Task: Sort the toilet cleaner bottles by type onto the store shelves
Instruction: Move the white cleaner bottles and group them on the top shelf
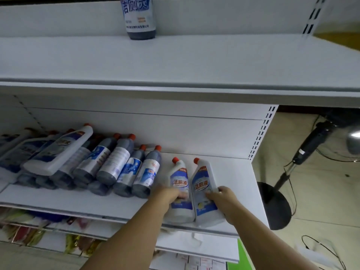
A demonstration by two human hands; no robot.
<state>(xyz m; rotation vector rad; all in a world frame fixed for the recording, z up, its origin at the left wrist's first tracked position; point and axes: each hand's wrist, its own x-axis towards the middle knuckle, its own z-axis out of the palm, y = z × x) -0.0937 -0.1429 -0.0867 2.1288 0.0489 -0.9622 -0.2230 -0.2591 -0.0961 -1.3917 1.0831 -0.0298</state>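
Right now both hands are at the lower right of the frame, each on 1 white angled-neck plastic bottle with a red cap and blue label. The left hand (170,195) has its fingers curled across the left white bottle (180,184); the right hand (222,198) wraps the right white bottle (203,184) from its outer side, fingers closed on the body. Both bottles lie on the lower white metal shelf (233,172), necks pointing to the back, just beside a heap of dark grey round bottles (120,164) at centre left. 1 dark blue-labelled bottle (140,18) stands on the upper shelf (194,61). These look full — likely heavy, smooth-sided and stiff — so gripping the waist, not the slim neck, seems safest.
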